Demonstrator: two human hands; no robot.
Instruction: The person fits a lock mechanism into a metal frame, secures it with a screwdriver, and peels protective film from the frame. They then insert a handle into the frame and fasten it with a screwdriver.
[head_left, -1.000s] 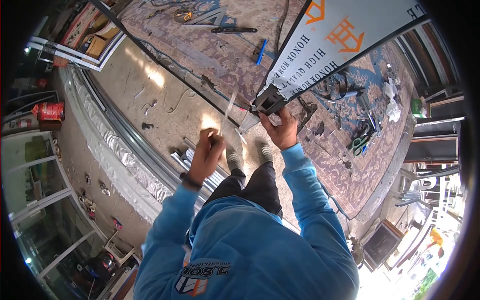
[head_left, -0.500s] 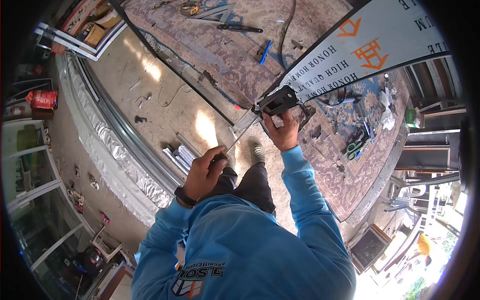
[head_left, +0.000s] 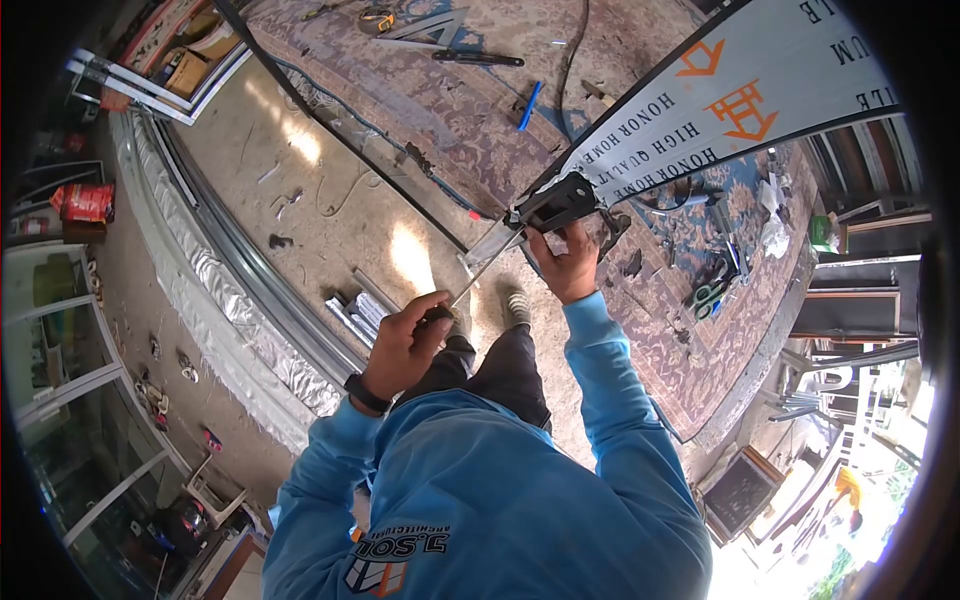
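Left grip (head_left: 405, 345) is closed in a fist around the lower end of a thin rod (head_left: 484, 270), which slants up to the right grip. Right grip (head_left: 570, 265) is closed from below on the black end fitting (head_left: 553, 203) of a long flat profile (head_left: 720, 90) wrapped in white printed film. Beyond both grips lies a worn patterned carpet (head_left: 450, 110), littered with a blue marker (head_left: 528, 103) and a metal set square (head_left: 425, 28). Right of the right grip lie green-handled scissors (head_left: 712, 292). Left of the left grip, on bare concrete, are short aluminium offcuts (head_left: 362, 310) and foil-wrapped lengths (head_left: 235, 305).
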